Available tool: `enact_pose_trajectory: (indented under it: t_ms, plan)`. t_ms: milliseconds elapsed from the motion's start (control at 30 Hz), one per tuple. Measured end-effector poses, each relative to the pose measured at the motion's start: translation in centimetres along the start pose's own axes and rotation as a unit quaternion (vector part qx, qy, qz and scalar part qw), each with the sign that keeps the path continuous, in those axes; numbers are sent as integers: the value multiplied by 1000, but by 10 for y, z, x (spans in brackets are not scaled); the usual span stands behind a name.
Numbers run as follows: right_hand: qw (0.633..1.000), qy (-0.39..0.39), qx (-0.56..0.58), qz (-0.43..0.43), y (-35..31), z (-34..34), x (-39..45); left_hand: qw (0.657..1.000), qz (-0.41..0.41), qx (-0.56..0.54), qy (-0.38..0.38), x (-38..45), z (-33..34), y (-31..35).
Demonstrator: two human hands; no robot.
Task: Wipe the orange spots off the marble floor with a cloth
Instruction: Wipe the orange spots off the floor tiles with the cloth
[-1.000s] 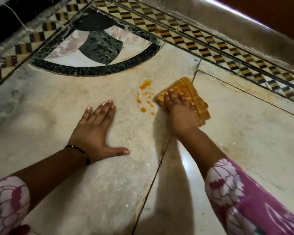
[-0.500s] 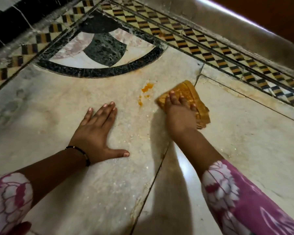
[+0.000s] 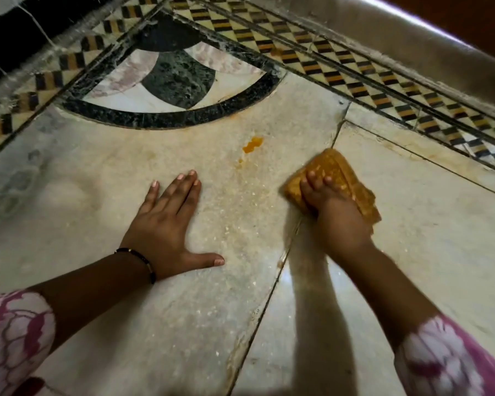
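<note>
An orange spot [image 3: 252,144] and a small faint smear [image 3: 240,162] below it mark the pale marble floor [image 3: 103,167]. To their right lies a folded orange-brown cloth [image 3: 339,168] across the slab joint. My right hand [image 3: 335,215] lies on top of the cloth and presses it down, fingers spread over it; the thumb is hidden. My left hand [image 3: 166,224] rests flat on the floor, fingers straight and thumb out, left of and below the spots. A thin dark bangle is on that wrist.
A dark green and black inlaid fan motif [image 3: 177,78] fills the floor corner ahead. Checkered border strips [image 3: 355,78] run along both walls, with a grey skirting [image 3: 397,44] at the back right. A slab joint [image 3: 272,284] runs between my arms.
The cloth has swept over the lower spots, which are gone. Only the top spot and a faint smear are left. My right hand drew the cloth slightly back to the right; the left hand stayed put.
</note>
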State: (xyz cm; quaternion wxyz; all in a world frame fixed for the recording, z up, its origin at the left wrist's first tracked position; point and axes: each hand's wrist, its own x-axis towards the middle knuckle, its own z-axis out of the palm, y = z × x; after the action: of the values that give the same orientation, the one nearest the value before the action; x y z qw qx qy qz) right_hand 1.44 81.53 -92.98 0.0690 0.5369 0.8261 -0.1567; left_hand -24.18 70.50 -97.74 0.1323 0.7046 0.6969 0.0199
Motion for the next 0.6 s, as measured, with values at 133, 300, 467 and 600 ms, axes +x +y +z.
enact_pose_trajectory:
  t_ms: [133, 300, 467, 600]
  plan:
    - [999, -11, -40, -1, -23, -26, 104, 1000, 4, -2, 1, 0, -1, 0]
    - [989, -21, 0, -145, -75, -20, 112, 1000, 6, 8, 3, 0, 0, 0]
    - [960, -94, 33, -261, -16, -9, 47, 1000, 8, 4, 7, 2, 0, -1]
    - [993, -24, 75, -86, 21, -37, 55, 1000, 5, 4, 5, 0, -1, 0]
